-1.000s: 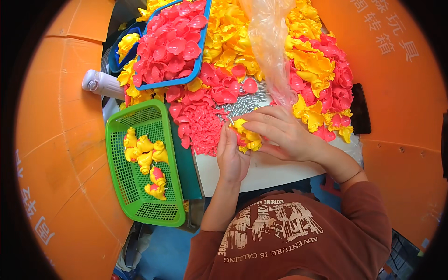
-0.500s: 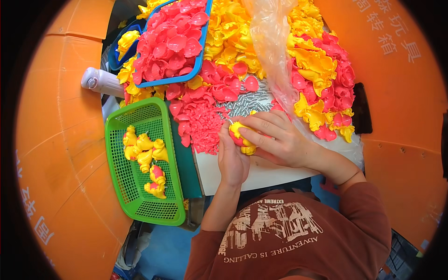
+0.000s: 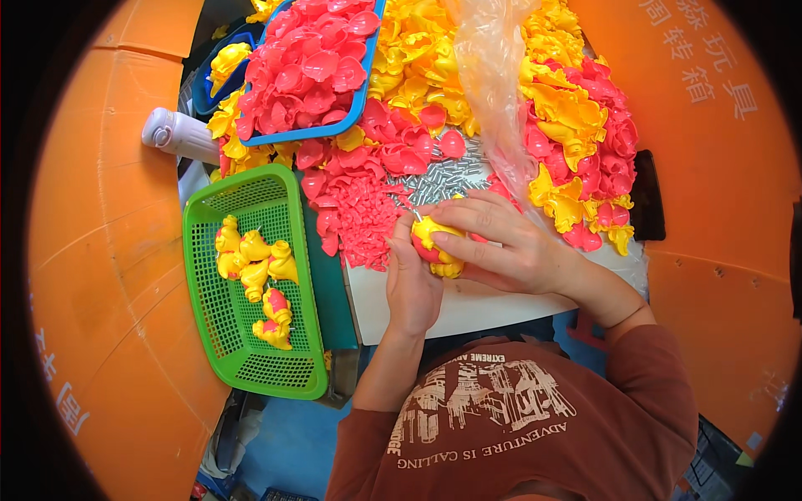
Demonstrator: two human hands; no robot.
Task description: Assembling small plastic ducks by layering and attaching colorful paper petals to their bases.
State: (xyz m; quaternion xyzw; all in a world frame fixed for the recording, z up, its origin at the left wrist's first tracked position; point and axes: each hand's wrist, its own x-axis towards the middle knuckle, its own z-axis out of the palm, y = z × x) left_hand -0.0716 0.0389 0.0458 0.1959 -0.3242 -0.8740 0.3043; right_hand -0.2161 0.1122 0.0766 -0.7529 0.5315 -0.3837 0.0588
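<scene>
Between both my hands, above the near part of the white table [image 3: 393, 305], is a yellow and pink plastic toy figure [image 3: 440, 265]. My left hand [image 3: 413, 288] grips its left side, with the thumb upright beside it. A small silvery pin sticks out at the toy's top left. Over the top and right side curl the fingers of my right hand [image 3: 505, 246], hiding part of the toy. Just beyond my hands lie loose metal pins [image 3: 447, 179] and a heap of small pink parts [image 3: 359, 213].
A green basket [image 3: 313, 334] with several yellow and pink figures stands left. Behind it are a blue tray [image 3: 355, 108] of pink shells and a lilac bottle [image 3: 180, 134]. Yellow shells [image 3: 418, 58], clear plastic sheeting [image 3: 493, 83] and a dark phone-like slab [image 3: 649, 196] lie farther off. Orange panels [image 3: 718, 334] flank both sides.
The view has shifted slightly. Both hands still hold the toy in nearly the same pose, and the basket's contents look the same.
</scene>
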